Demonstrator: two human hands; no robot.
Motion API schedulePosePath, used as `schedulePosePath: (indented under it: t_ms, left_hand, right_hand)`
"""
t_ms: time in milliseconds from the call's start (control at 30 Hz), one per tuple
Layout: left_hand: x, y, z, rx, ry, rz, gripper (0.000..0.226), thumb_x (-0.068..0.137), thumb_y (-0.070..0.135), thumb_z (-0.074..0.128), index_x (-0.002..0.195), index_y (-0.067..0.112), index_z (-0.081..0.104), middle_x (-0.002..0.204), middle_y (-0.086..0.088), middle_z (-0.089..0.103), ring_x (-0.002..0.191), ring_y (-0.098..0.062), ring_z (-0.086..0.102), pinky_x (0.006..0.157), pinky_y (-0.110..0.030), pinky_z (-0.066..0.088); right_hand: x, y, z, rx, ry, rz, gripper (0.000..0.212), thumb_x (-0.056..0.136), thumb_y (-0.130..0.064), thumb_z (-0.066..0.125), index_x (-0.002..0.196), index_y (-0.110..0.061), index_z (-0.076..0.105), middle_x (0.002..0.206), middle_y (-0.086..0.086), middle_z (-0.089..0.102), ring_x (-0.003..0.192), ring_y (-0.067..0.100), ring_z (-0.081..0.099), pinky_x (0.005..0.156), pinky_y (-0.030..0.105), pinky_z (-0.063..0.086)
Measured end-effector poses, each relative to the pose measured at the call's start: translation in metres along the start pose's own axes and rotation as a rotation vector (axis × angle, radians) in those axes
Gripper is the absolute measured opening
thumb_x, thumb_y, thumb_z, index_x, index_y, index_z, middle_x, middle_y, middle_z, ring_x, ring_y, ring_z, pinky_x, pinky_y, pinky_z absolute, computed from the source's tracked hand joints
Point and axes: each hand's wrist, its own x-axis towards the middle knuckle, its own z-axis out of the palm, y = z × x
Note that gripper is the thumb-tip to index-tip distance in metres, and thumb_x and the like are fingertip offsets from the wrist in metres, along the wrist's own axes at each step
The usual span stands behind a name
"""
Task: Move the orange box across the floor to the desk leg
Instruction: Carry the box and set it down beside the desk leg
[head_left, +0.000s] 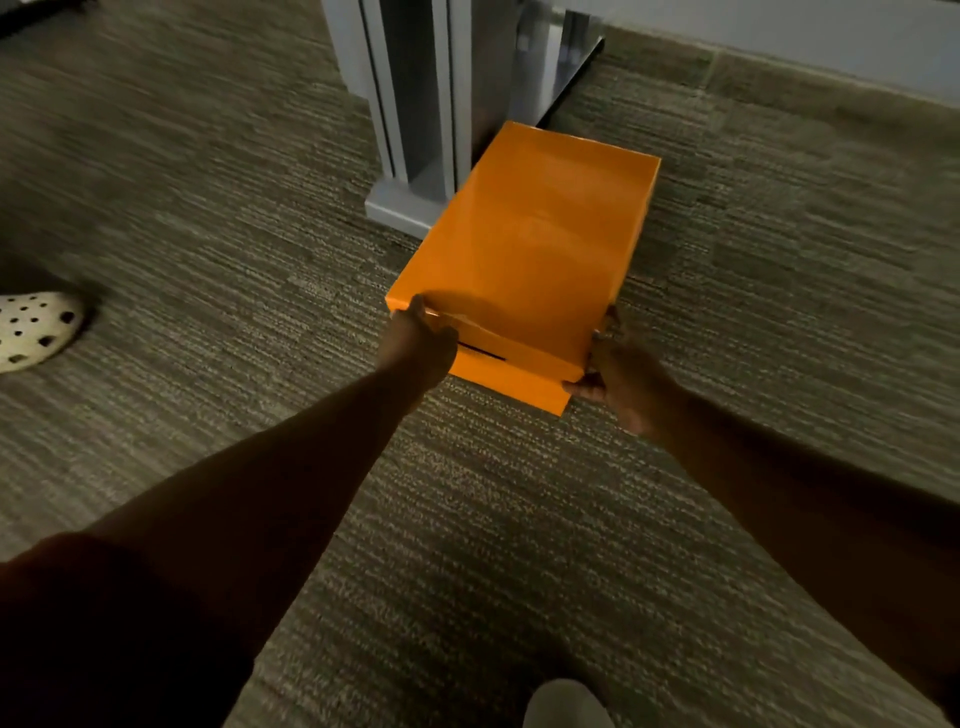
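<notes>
The orange box (524, 244) lies flat on the grey carpet, a long lidded carton with its far end beside the grey desk leg (415, 104). Its far left corner overlaps the leg's foot (397, 208) in the picture; whether they touch I cannot tell. My left hand (418, 345) grips the near left corner of the box, fingers curled over the lid's edge. My right hand (618, 376) holds the near right corner, thumb on top and fingers against the side. Both arms are stretched forward.
A white perforated clog (36, 327) sits on the carpet at the far left. Another white shoe tip (566, 704) shows at the bottom edge. A pale wall base (779, 31) runs along the upper right, behind the desk leg.
</notes>
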Motion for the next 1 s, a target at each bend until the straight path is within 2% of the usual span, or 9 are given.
schedulePosePath:
  t_ms: [67,167,300,367,533,600,700,833,1000]
  left_hand:
    - [0.000,-0.002,0.002,0.033,-0.045,0.003,0.075,0.093,0.030,0.054,0.158,0.021,0.016,0.135,-0.016,0.056,0.106,-0.034,0.064,0.079,-0.043,0.058]
    - [-0.006,-0.005,0.000,0.065,-0.117,0.026,0.076,0.095,0.031,0.054,0.159,0.023,0.014,0.098,-0.001,0.064,0.072,-0.015,0.059,0.056,-0.031,0.050]
    - [-0.018,-0.010,-0.004,0.116,-0.233,0.071,0.073,0.096,0.034,0.055,0.158,0.022,0.018,0.123,-0.002,0.064,0.114,-0.024,0.060,0.098,-0.042,0.053]
    - [-0.021,-0.011,-0.007,0.122,-0.252,0.072,0.066,0.097,0.032,0.052,0.156,0.022,0.025,0.143,-0.006,0.057,0.126,-0.027,0.057,0.102,-0.041,0.050]
    - [-0.029,-0.011,-0.019,-0.096,-0.325,-0.016,0.043,0.099,0.019,0.047,0.142,0.021,0.051,0.102,-0.012,0.069,0.084,-0.024,0.062,0.053,-0.026,0.042]
    - [-0.036,-0.012,-0.025,-0.098,-0.323,-0.025,0.043,0.098,0.017,0.047,0.140,0.019,0.053,0.099,-0.010,0.069,0.085,-0.024,0.063,0.052,-0.026,0.043]
    - [-0.050,-0.015,-0.037,-0.088,-0.319,-0.010,0.042,0.099,0.017,0.047,0.141,0.018,0.052,0.109,-0.015,0.070,0.083,-0.024,0.063,0.057,-0.030,0.046]
    - [-0.072,-0.018,-0.057,-0.040,-0.283,0.037,0.046,0.099,0.020,0.046,0.146,0.019,0.047,0.120,-0.014,0.067,0.068,-0.016,0.060,0.046,-0.021,0.042]
    - [-0.112,-0.019,-0.088,0.062,-0.117,0.193,0.054,0.097,0.025,0.049,0.150,0.015,0.039,0.136,-0.021,0.060,0.118,-0.040,0.063,0.090,-0.044,0.055]
  right_hand:
    - [-0.001,0.001,0.001,-0.014,-0.070,-0.016,0.057,0.102,-0.021,0.048,0.148,-0.048,0.028,0.139,0.007,0.058,0.106,0.033,0.069,0.086,0.055,0.058]
    - [-0.004,0.002,0.007,-0.074,-0.048,-0.065,0.059,0.101,-0.014,0.046,0.148,-0.045,0.027,0.144,0.006,0.053,0.112,0.032,0.066,0.088,0.054,0.058]
    - [-0.008,0.005,0.018,-0.026,0.078,-0.083,0.052,0.103,-0.015,0.044,0.147,-0.035,0.027,0.151,0.011,0.044,0.117,0.034,0.061,0.084,0.049,0.059]
    - [-0.011,0.006,0.026,-0.027,0.067,-0.086,0.054,0.104,-0.017,0.044,0.151,-0.033,0.023,0.155,0.012,0.039,0.124,0.035,0.057,0.086,0.048,0.058]
    - [-0.024,-0.002,0.032,-0.156,-0.050,-0.079,0.071,0.101,-0.017,0.052,0.157,-0.034,0.011,0.157,0.009,0.038,0.124,0.030,0.055,0.098,0.052,0.051]
    - [-0.028,-0.006,0.028,-0.270,-0.013,-0.125,0.072,0.100,-0.022,0.054,0.158,-0.030,0.011,0.156,0.007,0.039,0.116,0.024,0.058,0.092,0.044,0.052]
    - [-0.032,-0.011,0.028,-0.387,0.037,-0.183,0.076,0.097,-0.028,0.059,0.158,-0.024,0.013,0.159,0.011,0.034,0.132,0.029,0.048,0.104,0.046,0.045]
    - [-0.047,-0.009,0.040,-0.718,0.040,-0.326,0.076,0.095,-0.032,0.062,0.156,-0.018,0.021,0.159,0.015,0.029,0.138,0.033,0.040,0.099,0.035,0.041]
    - [-0.081,-0.013,0.064,-1.064,-0.107,-0.553,0.074,0.094,-0.032,0.063,0.154,-0.009,0.026,0.160,0.023,0.024,0.148,0.038,0.025,0.115,0.049,0.031]
